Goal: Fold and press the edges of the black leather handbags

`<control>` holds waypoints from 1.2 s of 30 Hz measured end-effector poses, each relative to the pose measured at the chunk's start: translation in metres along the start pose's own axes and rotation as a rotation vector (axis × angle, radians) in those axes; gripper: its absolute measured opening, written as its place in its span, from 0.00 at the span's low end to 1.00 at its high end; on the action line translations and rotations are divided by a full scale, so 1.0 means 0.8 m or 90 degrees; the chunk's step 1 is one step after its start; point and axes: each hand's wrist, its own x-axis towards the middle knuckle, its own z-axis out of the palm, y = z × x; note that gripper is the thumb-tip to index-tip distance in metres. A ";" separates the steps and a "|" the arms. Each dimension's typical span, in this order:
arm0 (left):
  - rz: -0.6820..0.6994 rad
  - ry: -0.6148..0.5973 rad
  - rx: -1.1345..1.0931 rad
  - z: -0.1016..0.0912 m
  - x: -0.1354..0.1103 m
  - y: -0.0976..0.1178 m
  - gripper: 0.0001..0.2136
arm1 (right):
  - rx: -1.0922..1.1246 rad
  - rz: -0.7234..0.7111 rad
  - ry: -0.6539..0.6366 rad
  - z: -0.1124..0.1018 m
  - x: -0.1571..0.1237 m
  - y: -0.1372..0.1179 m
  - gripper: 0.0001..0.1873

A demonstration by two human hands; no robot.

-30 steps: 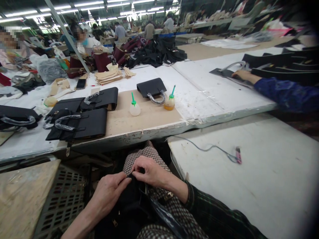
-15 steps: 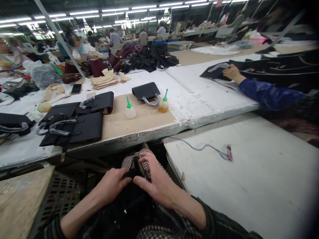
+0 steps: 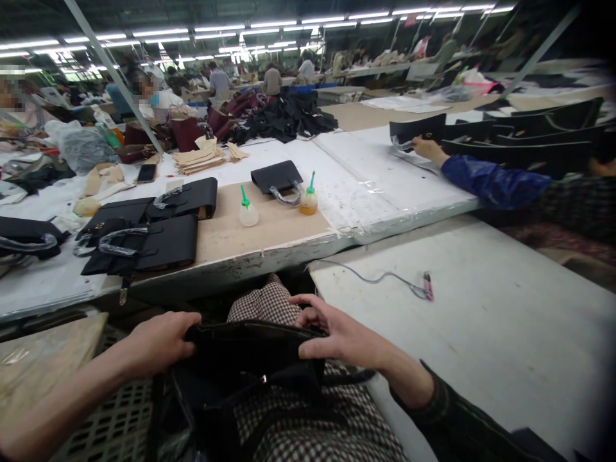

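Note:
A black handbag [image 3: 250, 353] lies across my lap, its opening stretched wide between my hands. My left hand [image 3: 161, 340] is closed on the bag's left upper corner, thumb and fingers pinching the edge. At the right end of the same edge, my right hand [image 3: 337, 330] grips the rim, thumb on the near side and fingers curled behind. A small gold-coloured metal fitting shows on the bag's near side. Checked cloth [image 3: 269, 301] covers my lap beneath it. The bag's lower part is dark and hard to make out.
Finished-looking black handbags [image 3: 166, 247] lie on the table's left. Two glue bottles with green nozzles, one clear [image 3: 248, 212] and one amber [image 3: 308, 200], stand by a black bag piece [image 3: 276, 178]. A pink-handled tool [image 3: 428, 286] lies right. A co-worker's hand [image 3: 430, 150] touches black panels.
My hands have moved apart, the left one leftward and the right one rightward, spreading the bag's opening. The co-worker's hand has lifted a black panel more upright.

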 end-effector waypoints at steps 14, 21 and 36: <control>0.314 0.045 -0.214 0.033 0.062 0.032 0.07 | 0.047 -0.024 0.065 0.006 0.006 0.043 0.30; 0.304 0.070 -0.184 0.039 0.073 0.035 0.11 | -0.054 -0.073 0.106 0.008 0.006 0.039 0.17; 0.215 0.224 -0.180 0.054 0.081 0.053 0.12 | -0.108 -0.073 0.266 0.033 0.017 0.046 0.11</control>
